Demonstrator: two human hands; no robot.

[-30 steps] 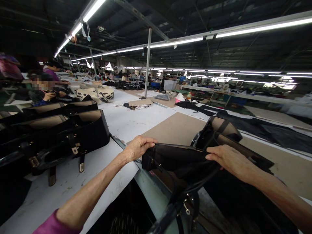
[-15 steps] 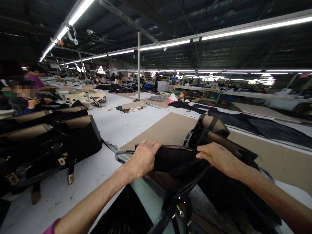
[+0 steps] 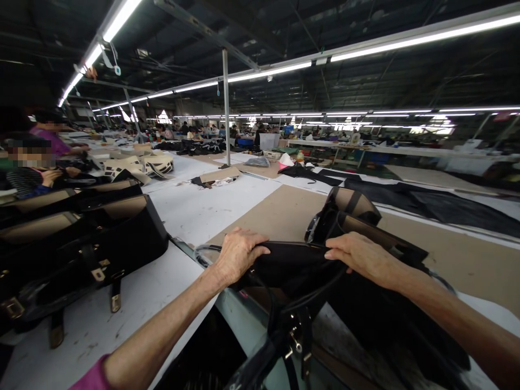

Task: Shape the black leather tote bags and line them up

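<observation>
A black handbag [image 3: 300, 268] with a tan lining lies in front of me at the table's near edge. My left hand [image 3: 238, 254] is closed over its left end, fingers curled on the top edge. My right hand [image 3: 359, 257] grips the top edge further right. The bag's straps and metal buckles [image 3: 294, 338] hang down below it. A clear plastic-wrapped handle loop [image 3: 205, 253] shows just left of my left hand.
Finished black bags [image 3: 85, 238] stand in a row on the white table at the left. A brown cardboard sheet [image 3: 280, 214] lies behind my bag. Black material [image 3: 439, 203] is spread at the right. People sit working at the far left. A metal post [image 3: 226, 108] rises mid-table.
My left hand has slid right along the bag's top edge, closer to my right hand. The bag has folded in and a handle loop has come into view. The view has shifted right.
</observation>
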